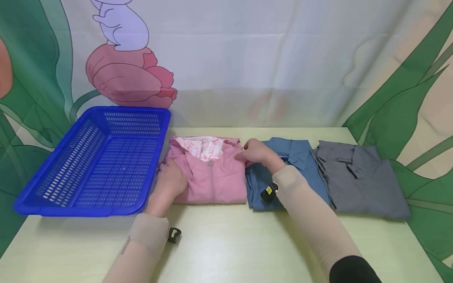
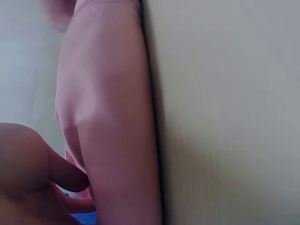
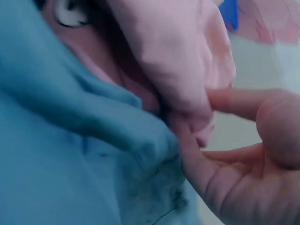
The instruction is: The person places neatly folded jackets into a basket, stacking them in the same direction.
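Note:
A folded pink hooded garment lies in the middle of the pale table. My left hand is at its left edge; in the left wrist view the left hand pinches the fold of the pink garment between thumb and fingers. My right hand is at the garment's upper right edge. Seen from the right wrist, the right hand pinches a bunch of the pink garment between thumb and fingers, right beside the blue garment.
A blue slotted basket stands at the left, touching the pink garment's side. A folded blue garment and a folded grey garment lie to the right. A printed curtain hangs behind the table.

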The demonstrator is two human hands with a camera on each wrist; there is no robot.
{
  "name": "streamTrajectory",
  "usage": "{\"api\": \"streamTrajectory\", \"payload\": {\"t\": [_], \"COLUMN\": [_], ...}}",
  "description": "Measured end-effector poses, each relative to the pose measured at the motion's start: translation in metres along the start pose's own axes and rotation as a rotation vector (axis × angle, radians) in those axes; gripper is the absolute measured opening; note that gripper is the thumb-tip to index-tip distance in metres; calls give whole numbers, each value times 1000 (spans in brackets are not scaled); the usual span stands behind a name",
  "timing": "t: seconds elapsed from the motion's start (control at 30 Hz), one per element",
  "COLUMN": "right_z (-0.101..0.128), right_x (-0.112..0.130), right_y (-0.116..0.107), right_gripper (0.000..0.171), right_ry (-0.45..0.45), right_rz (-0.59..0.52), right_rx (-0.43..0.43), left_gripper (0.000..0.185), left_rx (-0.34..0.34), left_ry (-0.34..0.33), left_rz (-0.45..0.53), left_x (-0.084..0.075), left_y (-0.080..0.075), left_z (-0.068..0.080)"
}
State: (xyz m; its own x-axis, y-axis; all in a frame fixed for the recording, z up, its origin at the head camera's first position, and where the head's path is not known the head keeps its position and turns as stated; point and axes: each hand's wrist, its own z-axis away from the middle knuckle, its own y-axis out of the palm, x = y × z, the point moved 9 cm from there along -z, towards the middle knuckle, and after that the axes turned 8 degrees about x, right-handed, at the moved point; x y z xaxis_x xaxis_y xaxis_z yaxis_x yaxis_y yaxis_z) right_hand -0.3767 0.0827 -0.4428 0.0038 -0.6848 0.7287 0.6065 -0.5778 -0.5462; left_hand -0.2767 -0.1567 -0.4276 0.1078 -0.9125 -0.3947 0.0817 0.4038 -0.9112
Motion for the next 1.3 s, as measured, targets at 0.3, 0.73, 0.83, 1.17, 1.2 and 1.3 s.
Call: {"api": "streamTrajectory", "payload": {"t": [0.3, 0.73, 0.83, 1.17, 1.2, 1.3], "right_z": [-13, -8, -10, -12, -11, -11], "right_x": [-11, 0, -1, -1, -2, -4], "right_y": [8, 12, 12, 1, 0, -1], "right_gripper": [30, 72, 79, 63, 63, 67], "right_ry": [26, -37, -64, -190, -196, -198], "right_rz": [-217, -260, -318, -345, -358, -404], "right_rx": [146, 143, 125, -27, -36, -61], "left_gripper": [49, 57, 55, 51, 53, 63], "left_rx": [25, 40, 36, -21, -25, -7], "left_ry": [-92, -85, -104, -121, -124, -128], "left_rz": [219, 471, 549, 669, 672, 665], "left_x": [15, 23, 26, 21, 21, 18], "left_y": [2, 2, 1, -7, -7, -9], "left_z": [-9, -14, -12, -6, -6, -4]}}
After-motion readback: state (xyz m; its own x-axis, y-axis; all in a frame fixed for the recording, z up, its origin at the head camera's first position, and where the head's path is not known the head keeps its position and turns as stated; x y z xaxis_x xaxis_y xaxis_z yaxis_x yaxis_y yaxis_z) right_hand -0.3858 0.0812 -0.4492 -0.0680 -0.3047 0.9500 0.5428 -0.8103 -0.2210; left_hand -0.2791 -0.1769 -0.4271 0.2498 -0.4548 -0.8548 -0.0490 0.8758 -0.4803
